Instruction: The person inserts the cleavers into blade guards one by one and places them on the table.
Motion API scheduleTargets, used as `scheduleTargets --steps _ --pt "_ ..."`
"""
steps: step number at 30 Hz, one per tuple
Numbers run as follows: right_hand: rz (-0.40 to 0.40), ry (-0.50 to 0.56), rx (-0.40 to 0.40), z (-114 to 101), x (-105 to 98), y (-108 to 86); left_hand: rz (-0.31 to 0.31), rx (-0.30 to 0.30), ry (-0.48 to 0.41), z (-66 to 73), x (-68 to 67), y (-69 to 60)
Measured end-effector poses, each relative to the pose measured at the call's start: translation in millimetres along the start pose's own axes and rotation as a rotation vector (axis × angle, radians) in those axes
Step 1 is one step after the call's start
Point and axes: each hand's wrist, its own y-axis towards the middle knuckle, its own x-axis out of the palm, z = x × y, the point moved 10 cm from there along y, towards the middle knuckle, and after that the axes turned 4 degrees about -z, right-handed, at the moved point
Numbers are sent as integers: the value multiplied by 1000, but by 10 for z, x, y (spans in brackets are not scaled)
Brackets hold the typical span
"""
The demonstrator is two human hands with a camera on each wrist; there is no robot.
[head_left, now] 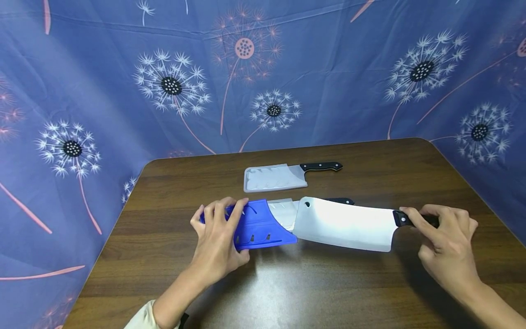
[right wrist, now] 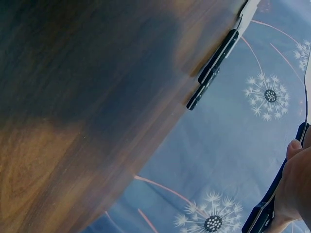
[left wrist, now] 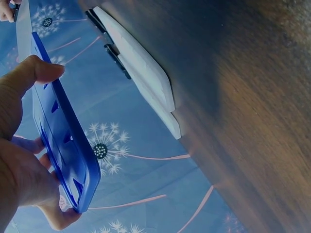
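Observation:
My left hand (head_left: 218,240) grips a blue blade sheath (head_left: 259,228) by its left end, thumb below and fingers over the top. In the left wrist view the same sheath (left wrist: 65,131) shows its slotted edge. My right hand (head_left: 448,242) holds a cleaver by its black handle (right wrist: 279,179). Its bare, wide blade (head_left: 345,224) points left, and its tip is at the open end of the sheath; whether any of it is inside, I cannot tell. Both are held above the table.
On the wooden table (head_left: 328,288) lies a cleaver in a whitish sheath (head_left: 273,178), handle to the right. A second sheathed cleaver (head_left: 283,212) lies nearer, partly hidden behind the held sheath and blade. A blue dandelion-print cloth (head_left: 328,82) hangs behind the table.

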Motion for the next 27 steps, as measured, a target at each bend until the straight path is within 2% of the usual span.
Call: scheduleTargets --steps 6,13,27 --pt "-32 0 -13 -22 45 10 8 15 12 29 14 4" --pt "-28 18 -36 -36 52 33 3 30 30 53 30 31" --pt "-49 40 -101 -153 204 97 -19 98 38 222 112 56"
